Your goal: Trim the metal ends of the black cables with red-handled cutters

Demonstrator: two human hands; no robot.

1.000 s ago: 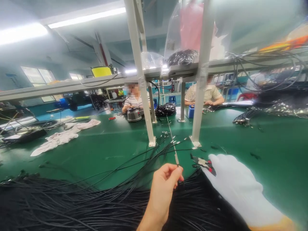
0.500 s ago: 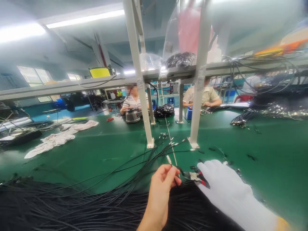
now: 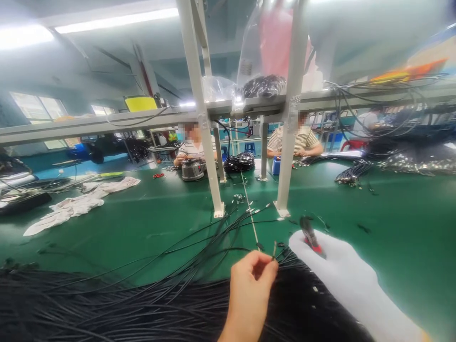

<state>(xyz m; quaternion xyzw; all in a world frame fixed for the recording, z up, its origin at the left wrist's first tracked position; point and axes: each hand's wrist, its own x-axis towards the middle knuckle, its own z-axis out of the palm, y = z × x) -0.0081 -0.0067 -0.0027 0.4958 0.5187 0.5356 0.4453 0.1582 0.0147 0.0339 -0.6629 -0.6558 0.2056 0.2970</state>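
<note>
My bare left hand [image 3: 251, 285] pinches a thin black cable near its end, and a short, pale brownish tip [image 3: 274, 249] sticks up past the fingertips. To its right, my right hand [image 3: 338, 263] wears a white glove and is closed around small cutting pliers [image 3: 310, 235] with red on the handles. The jaws point upward, blurred and apart from the cable. Below both hands lies a thick heap of black cables [image 3: 117, 304]. Several loose cables [image 3: 210, 237] run from it to the middle of the table, some ending in silvery connectors.
Two white posts [image 3: 283, 190] stand on the green table [image 3: 171, 204] and carry a shelf. A crumpled white cloth [image 3: 78, 202] lies left. Cable coils [image 3: 239, 162], a grey round device [image 3: 192, 170] and two people are at the far side. Dark scraps litter the right.
The pliers have moved from beside the cable end and now point upward. The left hand has turned slightly right; the pale connector above its fingers has given way to a thin tip.
</note>
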